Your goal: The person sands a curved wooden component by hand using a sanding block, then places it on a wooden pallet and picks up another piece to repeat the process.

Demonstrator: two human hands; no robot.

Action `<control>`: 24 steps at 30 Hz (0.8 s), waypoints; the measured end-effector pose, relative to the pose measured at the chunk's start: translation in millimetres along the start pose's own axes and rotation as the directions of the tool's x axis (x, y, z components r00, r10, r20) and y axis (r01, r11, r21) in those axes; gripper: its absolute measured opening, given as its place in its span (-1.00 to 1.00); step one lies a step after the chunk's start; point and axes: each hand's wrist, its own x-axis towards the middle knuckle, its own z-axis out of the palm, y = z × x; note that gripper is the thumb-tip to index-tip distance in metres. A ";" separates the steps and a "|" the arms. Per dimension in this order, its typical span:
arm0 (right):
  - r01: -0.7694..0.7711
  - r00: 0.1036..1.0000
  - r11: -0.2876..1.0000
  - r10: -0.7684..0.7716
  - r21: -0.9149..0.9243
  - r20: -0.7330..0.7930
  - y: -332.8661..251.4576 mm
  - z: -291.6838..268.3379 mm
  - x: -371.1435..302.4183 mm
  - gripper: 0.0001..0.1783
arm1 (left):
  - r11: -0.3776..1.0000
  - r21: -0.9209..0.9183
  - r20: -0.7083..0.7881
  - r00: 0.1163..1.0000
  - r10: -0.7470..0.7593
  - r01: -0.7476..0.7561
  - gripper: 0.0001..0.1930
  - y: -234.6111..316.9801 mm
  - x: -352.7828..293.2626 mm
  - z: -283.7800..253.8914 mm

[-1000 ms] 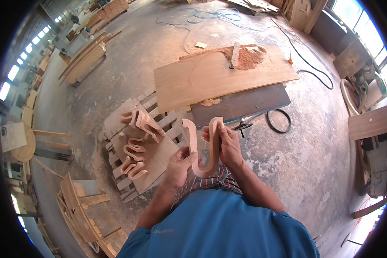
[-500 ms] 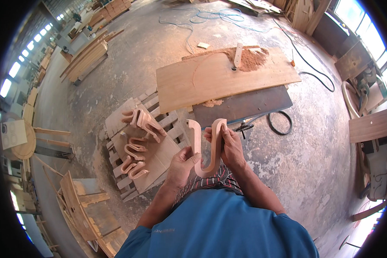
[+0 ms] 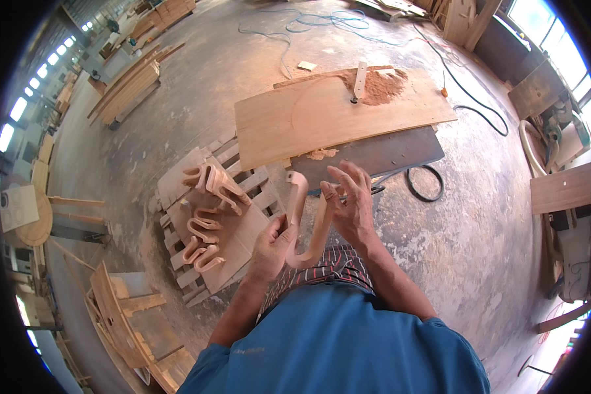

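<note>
A pale curved wooden piece [image 3: 316,244], bent into a U with a hooked end, is held up in front of my waist. My left hand [image 3: 271,245] is closed around its left arm, with the thumb on the wood. At the top of the right arm, my right hand [image 3: 354,207] has its fingers raised and spread, the thumb close to the wood; whether it touches cannot be made out. Similar wavy wooden pieces [image 3: 205,222] lie in a group to the left, on a flat board [image 3: 243,240] over a slatted pallet [image 3: 192,279].
Ahead stands a low machine table [image 3: 410,150] topped by a plywood sheet [image 3: 276,128], with a sawdust heap [image 3: 382,88] and a wooden arm [image 3: 360,80]. Black cable [image 3: 433,197] loops on the floor at right. A wooden frame [image 3: 134,328] stands at lower left.
My right hand has loosened from the wooden piece and spread its fingers. The piece has tilted and shifted slightly left, still in my left hand.
</note>
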 end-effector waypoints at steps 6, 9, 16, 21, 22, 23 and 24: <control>-0.153 0.922 0.906 -0.012 0.394 0.387 7.7 -4.7 11.1 -0.61 | 0.974 0.220 0.108 0.994 0.019 -0.043 -0.66 11.2 -5.1 -0.2; -0.421 0.800 0.764 0.059 0.489 0.597 14.5 -9.6 18.9 -0.69 | 0.951 0.304 0.142 0.990 0.014 -0.057 -0.62 22.8 -3.0 -3.4; -0.555 0.716 0.664 0.075 0.501 0.694 29.3 -8.0 11.1 -0.80 | 0.978 0.124 0.083 0.981 -0.177 0.167 -0.54 5.2 -0.6 -5.6; -0.575 0.699 0.674 0.111 0.463 0.706 44.9 2.9 -8.7 -0.79 | 0.945 0.150 0.095 0.947 -0.308 0.292 -0.58 -6.4 0.4 -6.8; -0.589 0.696 0.659 0.120 0.467 0.708 47.7 4.3 -11.7 -0.78 | 0.939 0.156 0.093 0.942 -0.322 0.306 -0.58 -6.6 1.0 -7.3; -0.603 0.691 0.644 0.128 0.471 0.711 50.5 6.3 -12.9 -0.78 | 0.934 0.160 0.091 0.937 -0.337 0.320 -0.59 -6.6 2.0 -7.9; -0.615 0.688 0.628 0.132 0.476 0.714 52.4 8.5 -12.1 -0.76 | 0.936 0.204 0.133 0.940 -0.316 0.286 -0.58 -3.5 4.5 -8.0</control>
